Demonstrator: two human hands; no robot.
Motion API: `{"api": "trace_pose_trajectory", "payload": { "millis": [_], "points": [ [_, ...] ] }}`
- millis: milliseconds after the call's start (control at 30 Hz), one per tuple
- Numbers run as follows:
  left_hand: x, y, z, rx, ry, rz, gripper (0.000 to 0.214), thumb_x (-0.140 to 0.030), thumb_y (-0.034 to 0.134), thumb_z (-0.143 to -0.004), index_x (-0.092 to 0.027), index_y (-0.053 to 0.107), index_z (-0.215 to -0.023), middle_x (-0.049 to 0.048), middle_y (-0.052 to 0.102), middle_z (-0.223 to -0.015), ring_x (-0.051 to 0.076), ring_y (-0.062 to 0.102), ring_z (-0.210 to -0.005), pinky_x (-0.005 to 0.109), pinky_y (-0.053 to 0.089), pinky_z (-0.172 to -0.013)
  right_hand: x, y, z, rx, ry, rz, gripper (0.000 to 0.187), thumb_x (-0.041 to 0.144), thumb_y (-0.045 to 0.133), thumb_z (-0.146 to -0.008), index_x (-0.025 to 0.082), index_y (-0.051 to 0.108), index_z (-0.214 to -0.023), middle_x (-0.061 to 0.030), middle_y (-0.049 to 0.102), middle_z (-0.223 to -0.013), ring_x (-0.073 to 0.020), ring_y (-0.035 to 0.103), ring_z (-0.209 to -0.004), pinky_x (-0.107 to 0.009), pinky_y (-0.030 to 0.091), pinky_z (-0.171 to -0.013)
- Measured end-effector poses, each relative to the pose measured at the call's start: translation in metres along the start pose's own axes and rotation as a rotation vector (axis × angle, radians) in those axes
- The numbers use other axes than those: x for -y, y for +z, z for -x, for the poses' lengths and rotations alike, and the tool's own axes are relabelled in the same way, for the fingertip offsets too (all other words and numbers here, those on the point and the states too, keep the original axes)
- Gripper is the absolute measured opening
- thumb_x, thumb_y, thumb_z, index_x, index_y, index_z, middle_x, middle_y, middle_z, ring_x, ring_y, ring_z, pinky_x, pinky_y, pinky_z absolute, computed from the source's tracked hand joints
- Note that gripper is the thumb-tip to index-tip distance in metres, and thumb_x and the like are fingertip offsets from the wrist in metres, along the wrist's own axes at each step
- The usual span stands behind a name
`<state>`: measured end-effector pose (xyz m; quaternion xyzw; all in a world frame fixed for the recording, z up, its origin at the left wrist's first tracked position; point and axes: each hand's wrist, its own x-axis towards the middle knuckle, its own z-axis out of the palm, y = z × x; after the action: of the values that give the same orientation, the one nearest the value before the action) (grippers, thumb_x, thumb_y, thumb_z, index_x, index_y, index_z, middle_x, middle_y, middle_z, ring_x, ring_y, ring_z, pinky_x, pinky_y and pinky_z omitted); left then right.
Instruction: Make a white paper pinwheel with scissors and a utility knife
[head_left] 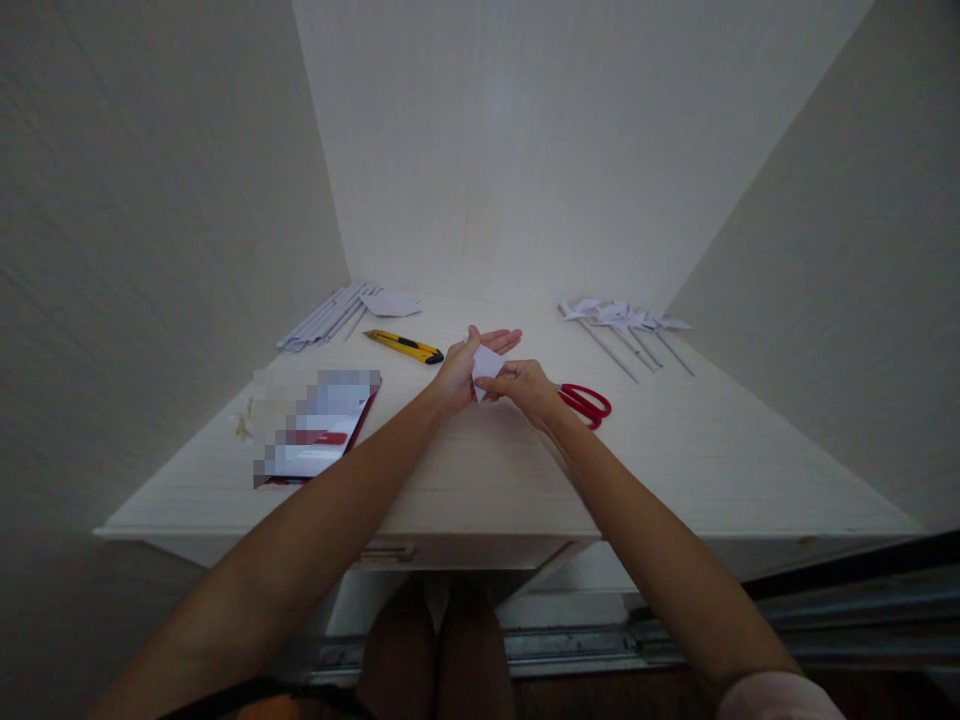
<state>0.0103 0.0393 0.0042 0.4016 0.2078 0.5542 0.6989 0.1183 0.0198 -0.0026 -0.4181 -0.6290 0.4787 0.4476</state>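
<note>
A small white piece of paper [487,366], angular in outline, is held between my two hands above the middle of the table. My left hand [454,376] supports it against the palm, thumb up at its top corner and the other fingers stretched out to the right behind it. With thumb and fingers pinched together, my right hand [525,385] grips the paper's lower right side. Partly behind that hand lie red-handled scissors [587,402], their blades mostly hidden. A yellow utility knife [405,346] rests just left of my left hand.
Several rolled paper sticks [322,318] and a flat paper piece [391,304] lie at the back left. Paper pinwheels on sticks [626,322] lie at the back right. A tablet or phone [319,460], partly blurred, sits at the left. Walls enclose the table [480,480] on three sides.
</note>
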Motion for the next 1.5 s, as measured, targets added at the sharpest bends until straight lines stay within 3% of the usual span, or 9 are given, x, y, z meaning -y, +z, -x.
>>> {"api": "trace_pose_trajectory", "payload": {
  "millis": [333, 433, 600, 833, 1067, 1167, 1300, 1400, 1500],
  "points": [
    [-0.013, 0.0, 0.0, -0.175, 0.15, 0.028, 0.045, -0.036, 0.018, -0.093, -0.008, 0.054, -0.094, 0.0159, 0.057, -0.116, 0.019, 0.05, -0.113, 0.034, 0.034, -0.099, 0.007, 0.0, 0.007, 0.338, 0.221, -0.12, 0.015, 0.024, 0.071, -0.056, 0.012, 0.065, -0.064, -0.0047, 0.067, -0.064, -0.013, 0.062, -0.061, -0.027, 0.046, -0.065],
    [-0.017, -0.001, 0.001, -0.194, 0.131, 0.018, 0.045, -0.034, 0.019, -0.093, -0.007, 0.054, -0.094, 0.0175, 0.055, -0.118, 0.019, 0.052, -0.11, 0.033, 0.035, -0.098, 0.01, -0.008, 0.005, 0.22, 0.162, -0.102, 0.017, 0.025, 0.069, -0.06, 0.011, 0.065, -0.068, -0.0045, 0.066, -0.064, -0.011, 0.06, -0.056, -0.023, 0.043, -0.056],
    [-0.004, -0.001, 0.003, -0.078, 0.064, 0.032, 0.046, -0.037, 0.021, -0.092, -0.004, 0.054, -0.096, 0.0214, 0.052, -0.121, 0.021, 0.054, -0.108, 0.034, 0.039, -0.094, 0.013, -0.02, 0.001, -0.047, 0.002, 0.001, 0.021, 0.032, 0.064, -0.066, 0.012, 0.065, -0.071, -0.0004, 0.06, -0.062, -0.0048, 0.046, -0.049, -0.02, 0.029, -0.045],
    [0.006, 0.006, 0.005, -0.002, -0.037, 0.045, 0.048, -0.039, 0.021, -0.091, -0.005, 0.055, -0.098, 0.021, 0.053, -0.12, 0.026, 0.053, -0.108, 0.041, 0.04, -0.093, 0.01, -0.017, -0.002, -0.112, -0.109, 0.1, 0.017, 0.029, 0.062, -0.065, 0.012, 0.062, -0.061, 0.0032, 0.05, -0.048, -0.0066, 0.041, -0.046, -0.023, 0.03, -0.047],
    [-0.019, -0.015, -0.002, -0.081, 0.18, 0.157, 0.038, -0.031, 0.017, -0.093, -0.017, 0.05, -0.107, 0.0031, 0.035, -0.139, 0.014, 0.037, -0.124, 0.035, 0.033, -0.1, 0.005, -0.024, -0.005, -0.226, -0.128, 0.283, 0.014, 0.025, 0.058, -0.065, 0.012, 0.061, -0.059, -0.0007, 0.056, -0.054, -0.0093, 0.048, -0.052, -0.023, 0.036, -0.052],
    [-0.022, -0.02, -0.003, -0.159, 0.184, 0.058, 0.042, -0.038, 0.015, -0.093, -0.017, 0.048, -0.109, 0.0048, 0.036, -0.139, 0.012, 0.034, -0.126, 0.033, 0.028, -0.102, 0.005, -0.03, -0.006, -0.286, -0.108, 0.25, 0.016, 0.026, 0.058, -0.066, 0.012, 0.059, -0.059, -0.0005, 0.055, -0.054, -0.009, 0.047, -0.051, -0.023, 0.035, -0.051],
    [-0.007, -0.006, -0.004, -0.214, 0.158, -0.1, 0.043, -0.043, 0.022, -0.091, -0.015, 0.046, -0.112, 0.0112, 0.042, -0.134, 0.015, 0.041, -0.121, 0.033, 0.034, -0.097, 0.005, -0.032, -0.006, -0.207, -0.176, 0.315, 0.018, 0.029, 0.057, -0.068, 0.012, 0.06, -0.062, -0.0005, 0.055, -0.055, -0.0091, 0.046, -0.051, -0.023, 0.035, -0.051],
    [0.003, -0.001, -0.003, -0.176, 0.145, -0.263, 0.03, -0.027, 0.047, -0.083, -0.01, 0.049, -0.107, 0.0165, 0.061, -0.11, 0.017, 0.06, -0.095, 0.032, 0.045, -0.083, 0.002, -0.035, -0.007, -0.166, -0.254, 0.439, 0.019, 0.029, 0.052, -0.071, 0.013, 0.06, -0.066, -0.0006, 0.055, -0.058, -0.0095, 0.045, -0.054, -0.023, 0.034, -0.053],
    [0.005, -0.007, -0.002, -0.177, 0.205, -0.584, 0.016, -0.012, 0.055, -0.072, -0.009, 0.06, -0.087, 0.0107, 0.068, -0.082, 0.014, 0.062, -0.07, 0.029, 0.049, -0.071, 0.0, -0.039, -0.008, -0.183, -0.282, 0.564, 0.018, 0.026, 0.049, -0.074, 0.013, 0.059, -0.066, -0.0001, 0.053, -0.057, -0.01, 0.044, -0.054, -0.023, 0.034, -0.054]
  ]
}}
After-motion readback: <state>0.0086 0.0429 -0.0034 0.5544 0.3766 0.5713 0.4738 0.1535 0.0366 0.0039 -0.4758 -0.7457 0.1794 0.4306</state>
